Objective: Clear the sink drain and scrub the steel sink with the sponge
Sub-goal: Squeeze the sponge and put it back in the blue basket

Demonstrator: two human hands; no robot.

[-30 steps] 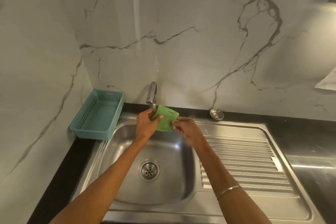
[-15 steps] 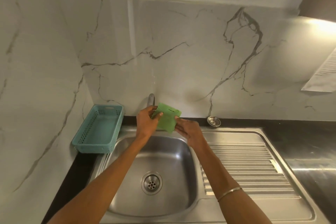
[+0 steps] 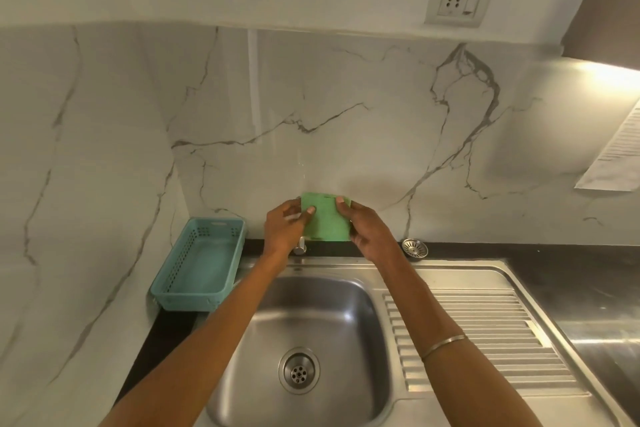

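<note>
both hands up: left hand (image 3: 284,230) and right hand (image 3: 367,229) pinch the flat green square sponge (image 3: 325,220) by opposite edges, upright, above the steel sink basin (image 3: 311,315)

The sink (image 3: 311,315) is brushed steel, smooth with a soft satin sheen, and its draining board (image 3: 485,333) is the same metal pressed into ridges. The drain (image 3: 298,370) is brighter, shinier metal, as is the loose strainer (image 3: 414,248) on the counter. The tap (image 3: 300,246) looks like polished chrome. The sponge (image 3: 327,218) is a thin green pad, matt and slightly coarse (more scouring cloth than foam). The basket (image 3: 201,263) is teal plastic, dull and perforated. The wall (image 3: 346,114) is glossy white marble-look tile with grey veins. The counter (image 3: 571,253) is dark polished stone. A thin metal bangle (image 3: 443,345) gleams.
</note>
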